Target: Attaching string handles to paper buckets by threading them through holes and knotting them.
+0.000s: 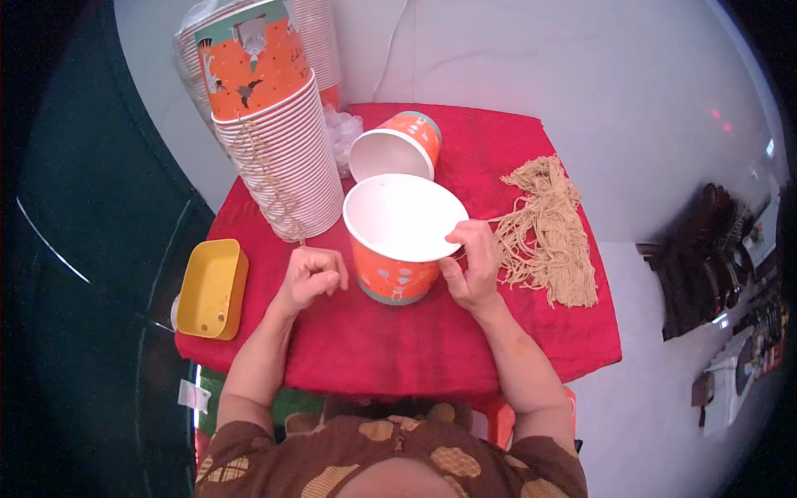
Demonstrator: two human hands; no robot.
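Note:
An orange paper bucket (397,267) with a teal base and white inside stands upright in front of me, its mouth facing up. My right hand (475,270) pinches its rim at the right side, thumb outside the wall. Left of the bucket, a little apart from it, my left hand (314,278) is curled closed; whatever lies inside its fingers is hidden. A bundle of tan cords (552,236) lies to the right, with a loose strand reaching toward my right hand.
A second paper bucket (419,137) lies on its side behind. A tall nested stack of buckets (286,158), with cords hanging down it, stands at the left. Nearer sits a yellow tray (237,286) holding small bits. Red cloth (398,349) covers the table; a white wall (498,50) rises behind.

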